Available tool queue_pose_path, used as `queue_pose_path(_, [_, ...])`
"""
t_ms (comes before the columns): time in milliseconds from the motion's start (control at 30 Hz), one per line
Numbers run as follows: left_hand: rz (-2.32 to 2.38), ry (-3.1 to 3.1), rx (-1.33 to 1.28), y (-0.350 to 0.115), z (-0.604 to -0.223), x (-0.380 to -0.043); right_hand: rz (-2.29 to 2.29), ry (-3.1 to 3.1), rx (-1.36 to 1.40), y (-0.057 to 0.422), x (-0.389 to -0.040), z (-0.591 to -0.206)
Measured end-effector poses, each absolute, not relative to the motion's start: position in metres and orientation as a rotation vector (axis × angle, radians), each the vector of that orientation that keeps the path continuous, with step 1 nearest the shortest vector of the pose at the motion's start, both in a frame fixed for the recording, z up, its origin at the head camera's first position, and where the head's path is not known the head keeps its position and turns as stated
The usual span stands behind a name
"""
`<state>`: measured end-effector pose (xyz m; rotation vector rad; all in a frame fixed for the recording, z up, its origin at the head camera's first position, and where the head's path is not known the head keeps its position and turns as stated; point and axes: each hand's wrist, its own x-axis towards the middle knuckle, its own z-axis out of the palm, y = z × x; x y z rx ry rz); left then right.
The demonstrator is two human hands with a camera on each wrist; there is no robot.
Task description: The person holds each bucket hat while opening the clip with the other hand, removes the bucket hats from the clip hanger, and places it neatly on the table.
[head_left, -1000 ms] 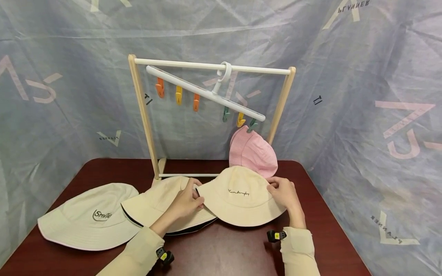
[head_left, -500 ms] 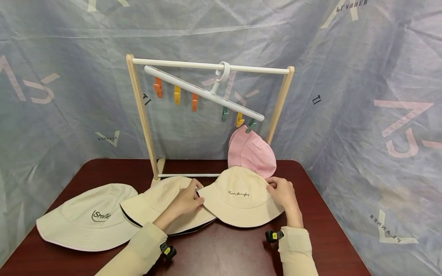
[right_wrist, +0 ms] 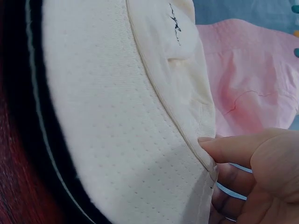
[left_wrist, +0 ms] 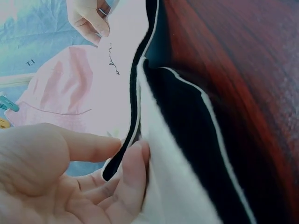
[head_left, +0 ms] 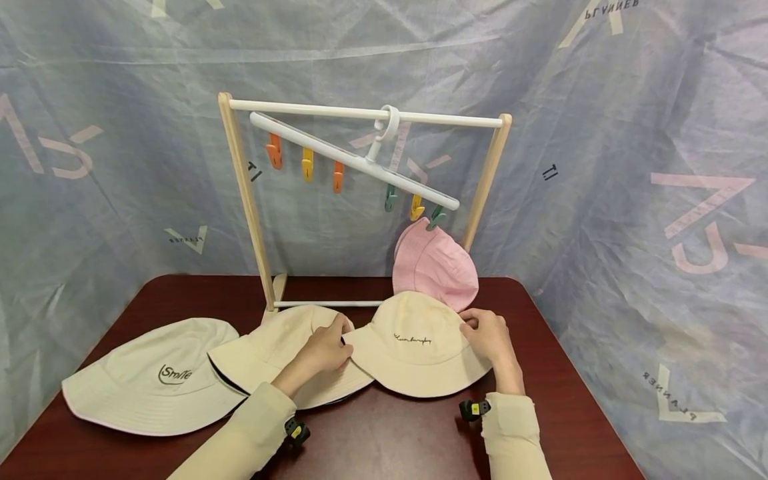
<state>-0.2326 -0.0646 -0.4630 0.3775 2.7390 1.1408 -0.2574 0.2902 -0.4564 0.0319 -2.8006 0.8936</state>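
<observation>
A cream bucket hat (head_left: 414,343) with black script on its front is held between both hands. My left hand (head_left: 327,345) pinches its brim edge at the left; in the left wrist view the dark underside shows between thumb and fingers. My right hand (head_left: 489,337) grips the other side, thumb (right_wrist: 224,147) at the seam where crown meets brim. Under my left hand lies a second cream bucket hat (head_left: 270,357) with a dark lining, partly covered. Behind the held hat, a pink hat (head_left: 435,263) hangs from a green clip (head_left: 436,218).
A white hanger (head_left: 354,160) hooks over the rod of a wooden-sided rack (head_left: 246,200), tilted down to the right, with several coloured clips. A pale hat (head_left: 156,377) marked "Smile" lies at the left of the dark red table (head_left: 384,440). Grey fabric (head_left: 630,200) surrounds the table.
The held cream hat has shifted slightly left and down, with my right hand moving along with it. My left hand keeps its pinch on the brim.
</observation>
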Motion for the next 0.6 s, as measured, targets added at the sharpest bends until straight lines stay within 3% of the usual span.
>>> queue_pose_path(600, [1.048,2.766,0.348,-0.063,-0.461,-0.231,0.884,-2.813,-0.003,0.287,-0.261,-0.471])
